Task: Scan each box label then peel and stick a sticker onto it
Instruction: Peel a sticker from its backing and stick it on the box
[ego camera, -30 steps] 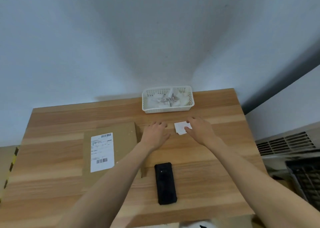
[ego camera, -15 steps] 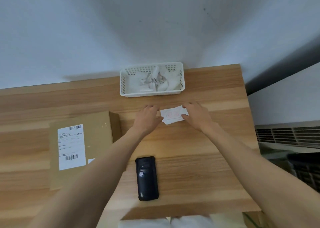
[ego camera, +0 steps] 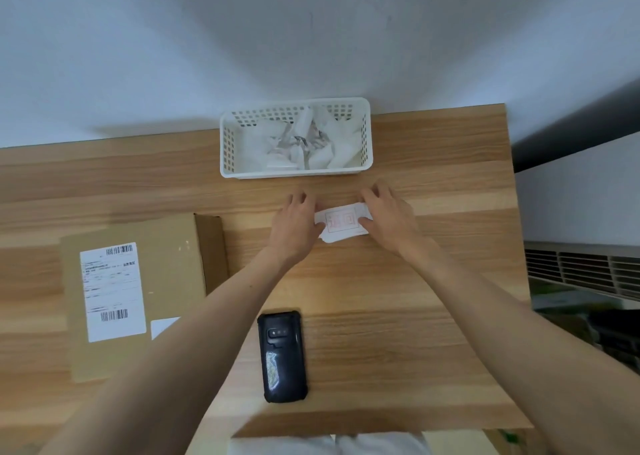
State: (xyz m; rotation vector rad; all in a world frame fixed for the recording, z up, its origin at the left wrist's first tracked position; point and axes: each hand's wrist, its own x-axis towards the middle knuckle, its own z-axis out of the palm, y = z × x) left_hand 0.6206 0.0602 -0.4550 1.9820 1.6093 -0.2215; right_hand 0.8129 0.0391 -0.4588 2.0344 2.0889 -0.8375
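Note:
A white sticker sheet [ego camera: 341,224] with red print is held between my hands just in front of the basket. My left hand [ego camera: 294,228] pinches its left edge and my right hand [ego camera: 388,217] pinches its right edge. A flat cardboard box [ego camera: 166,281] lies at the left of the table, with a white barcode label [ego camera: 112,290] on top and a small white sticker [ego camera: 163,326] near its front right corner. A black handheld scanner [ego camera: 282,356] lies face down near the table's front edge, between my forearms.
A white perforated basket [ego camera: 296,173] holding crumpled white backing paper stands at the back of the wooden table [ego camera: 415,316], against the wall. The table's right edge borders a vent grille [ego camera: 581,267] lower down.
The camera tilted down and to the right, so everything shifted left in view. My left hand came across and took the sticker sheet's left edge; both hands now hold it.

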